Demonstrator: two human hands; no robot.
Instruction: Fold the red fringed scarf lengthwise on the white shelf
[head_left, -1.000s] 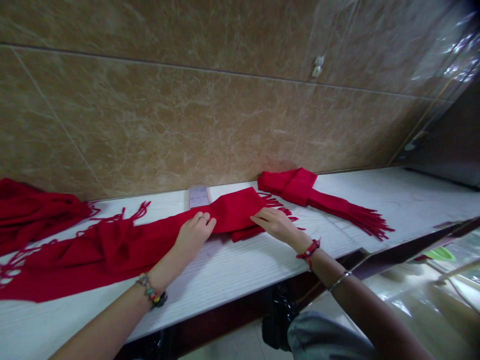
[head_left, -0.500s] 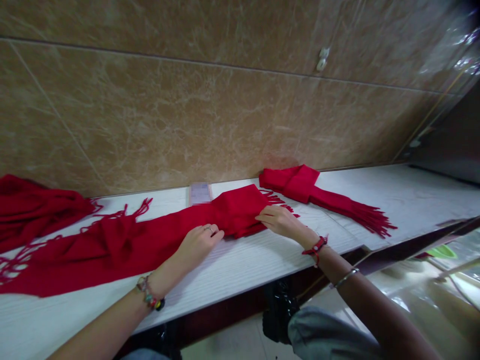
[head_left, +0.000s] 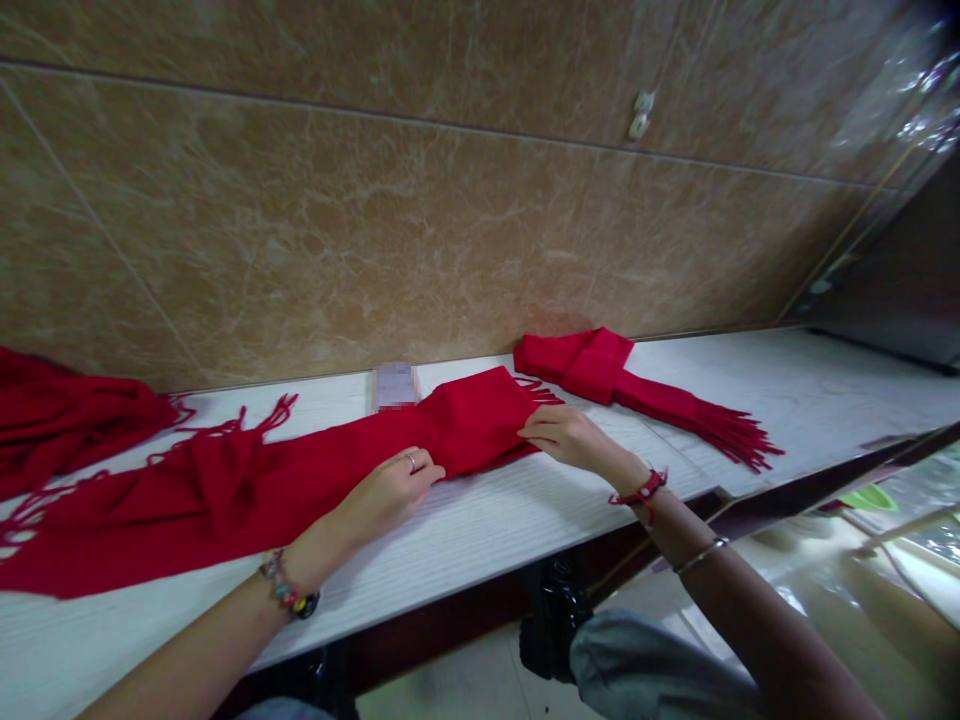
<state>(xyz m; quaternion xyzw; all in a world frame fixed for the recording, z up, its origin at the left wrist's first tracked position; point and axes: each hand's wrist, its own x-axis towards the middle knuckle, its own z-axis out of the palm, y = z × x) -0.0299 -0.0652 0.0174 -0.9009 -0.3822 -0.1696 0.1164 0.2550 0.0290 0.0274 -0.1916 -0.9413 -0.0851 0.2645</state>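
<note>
A long red scarf (head_left: pixel 322 470) with fringe lies along the white counter, its right part folded over in layers. My left hand (head_left: pixel 394 490) is closed on the scarf's near edge, at the middle of its length. At the right end, my right hand (head_left: pixel 566 437) pinches the edge of the folded part between thumb and fingers. Some fringe shows just beyond that hand. Behind it to the right lies a second red scarf (head_left: pixel 592 362), folded in a crossed shape, its fringe pointing right.
A crumpled red scarf (head_left: pixel 67 415) lies at the far left. A small pale card or packet (head_left: pixel 395 386) rests against the brown tiled wall (head_left: pixel 360 230). The counter (head_left: pixel 480 515) has its front edge close to me, with black plastic bags (head_left: pixel 555 620) below.
The folded right part now lies flatter and smoother, and less fringe shows beyond it. My right hand has shifted slightly right, still at the edge; my left hand stays nearly in place.
</note>
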